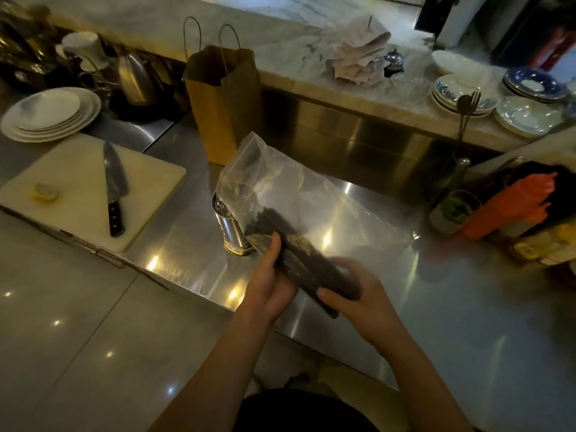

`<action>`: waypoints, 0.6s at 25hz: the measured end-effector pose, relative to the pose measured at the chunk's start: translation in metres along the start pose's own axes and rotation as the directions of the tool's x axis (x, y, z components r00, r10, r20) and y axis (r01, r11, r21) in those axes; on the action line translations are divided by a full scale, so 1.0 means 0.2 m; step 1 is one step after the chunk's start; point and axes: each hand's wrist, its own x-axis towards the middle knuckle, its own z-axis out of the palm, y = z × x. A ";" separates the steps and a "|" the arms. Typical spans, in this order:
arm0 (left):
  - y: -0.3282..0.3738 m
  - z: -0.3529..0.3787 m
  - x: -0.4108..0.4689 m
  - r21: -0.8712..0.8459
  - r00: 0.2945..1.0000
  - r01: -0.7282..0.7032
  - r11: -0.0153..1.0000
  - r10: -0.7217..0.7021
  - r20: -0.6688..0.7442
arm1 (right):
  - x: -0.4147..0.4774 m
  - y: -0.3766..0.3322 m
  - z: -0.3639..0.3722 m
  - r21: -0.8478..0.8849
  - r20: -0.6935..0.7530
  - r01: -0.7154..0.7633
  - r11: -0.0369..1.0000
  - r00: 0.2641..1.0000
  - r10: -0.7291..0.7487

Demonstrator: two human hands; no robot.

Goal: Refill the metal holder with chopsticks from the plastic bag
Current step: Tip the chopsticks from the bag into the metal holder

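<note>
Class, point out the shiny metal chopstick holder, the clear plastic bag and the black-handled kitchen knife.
shiny metal chopstick holder [232, 230], head view, its side wall.
clear plastic bag [311, 194], head view, its empty upper part.
black-handled kitchen knife [112, 169], head view, its blade.

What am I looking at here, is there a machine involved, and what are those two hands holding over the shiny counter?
No machine: a person wears a camera on the head, looking down at their own hands. The left hand and right hand both grip a bundle of dark chopsticks, whose far ends sit inside a clear plastic bag. Just behind the bag stands the metal holder to be refilled. On the steel counter to the left lies a white cutting board with a knife and a lemon piece; a brown paper bag stands behind.
</note>
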 end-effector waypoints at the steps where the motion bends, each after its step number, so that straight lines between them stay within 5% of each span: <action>1: 0.03 -0.01 -0.01 0.007 1.000 -0.019 1.000 0.019 0.012 | -0.02 -0.01 0.01 -0.009 -0.022 0.004 1.000 1.000 -0.004; 7: 0.28 -0.13 -0.06 0.040 0.979 -0.202 0.979 0.201 0.020 | -0.14 -0.05 0.10 0.001 -0.093 0.010 1.000 0.996 -0.010; 15: 0.29 -0.20 -0.04 -0.048 0.980 -0.152 0.987 0.144 -0.140 | -0.19 -0.08 0.20 0.020 -0.146 0.028 0.999 0.989 -0.024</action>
